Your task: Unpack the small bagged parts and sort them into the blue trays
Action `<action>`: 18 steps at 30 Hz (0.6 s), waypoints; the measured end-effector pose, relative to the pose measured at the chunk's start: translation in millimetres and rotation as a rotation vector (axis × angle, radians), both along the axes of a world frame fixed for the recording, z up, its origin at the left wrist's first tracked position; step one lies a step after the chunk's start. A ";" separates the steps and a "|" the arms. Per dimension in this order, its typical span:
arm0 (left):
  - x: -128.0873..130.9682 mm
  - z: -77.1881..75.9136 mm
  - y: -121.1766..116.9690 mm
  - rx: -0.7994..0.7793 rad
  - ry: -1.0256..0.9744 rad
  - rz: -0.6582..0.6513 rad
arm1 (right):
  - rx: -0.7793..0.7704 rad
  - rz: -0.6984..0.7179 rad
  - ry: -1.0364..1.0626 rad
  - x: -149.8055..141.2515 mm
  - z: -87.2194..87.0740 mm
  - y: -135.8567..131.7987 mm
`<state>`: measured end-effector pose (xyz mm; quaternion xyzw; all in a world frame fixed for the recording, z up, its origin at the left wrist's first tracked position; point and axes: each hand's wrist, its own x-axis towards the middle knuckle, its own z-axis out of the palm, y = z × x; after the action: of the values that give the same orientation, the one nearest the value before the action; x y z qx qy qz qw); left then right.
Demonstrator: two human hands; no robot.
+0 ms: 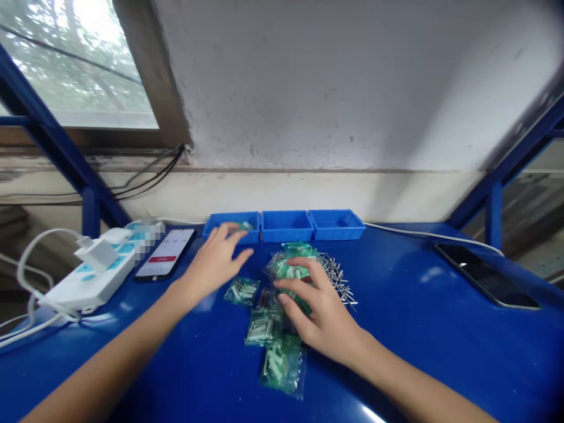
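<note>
My left hand (222, 252) is at the front of the left blue bin (211, 226), fingers spread, with nothing visible in it. Inside that bin lies a small green-and-clear packet (245, 225). My right hand (319, 308) hovers over or touches a heap of green plastic packets (282, 264), its fingers curved and apart; contact at the fingertips is unclear. Nearer me are a packet of white plugs and screws (262, 328), another packet (278, 364) and a smaller one (242, 291) to the left. Loose metal nails or screws (337, 279) lie behind my right hand.
A middle blue bin (287, 235) and a right blue bin (337, 232) stand beside the left one. On the left are a lit phone (165, 255) and a white power strip (101, 270) with cables. A dark phone (484, 276) lies right. Blue frame posts flank the table.
</note>
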<state>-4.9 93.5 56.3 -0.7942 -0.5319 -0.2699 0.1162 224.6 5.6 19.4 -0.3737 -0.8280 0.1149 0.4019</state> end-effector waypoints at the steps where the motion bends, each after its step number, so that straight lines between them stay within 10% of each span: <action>1: -2.3 -12.5 -6.8 -0.122 0.039 -0.029 | -0.011 -0.004 -0.007 0.9 0.5 0.6; 6: -17.9 -48.8 -41.4 -0.539 0.108 -0.086 | -0.043 0.011 -0.044 3.5 1.3 2.3; 18: 2.2 -41.0 -52.7 -0.356 -0.426 -0.184 | -0.215 0.090 -0.038 -3.7 4.9 -0.8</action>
<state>-2.7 40.8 15.4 -0.7725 -0.5090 -0.3423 -0.1643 220.9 4.8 24.2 -0.3794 -0.8343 0.2138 0.3380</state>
